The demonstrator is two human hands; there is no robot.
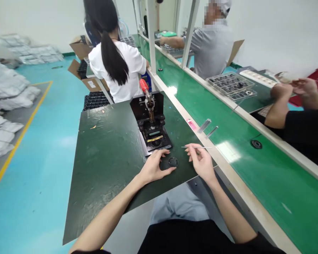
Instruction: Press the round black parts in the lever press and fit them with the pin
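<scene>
My left hand (155, 167) curves around a flat black part with a round, glossy ring (173, 162), thumb at its near edge and fingers at the far side. The part lies low over the dark green tabletop. In a pinch, my right hand (201, 160) holds a thin, straight metal rod (184, 147) that points left, a little to the right of the black part. Just beyond my left hand stands a black toggle press (151, 121) with a red handle (143, 85). A yellow strip (155, 139) lies across its base.
A green conveyor belt (217, 127) runs along the right, carrying a black round part (256, 144). Clear strips (204, 125) and a pink item (191, 124) lie at its near rail (176, 102). Co-workers sit ahead and across, by compartment trays (230, 84). White bags (7, 84) are stacked left.
</scene>
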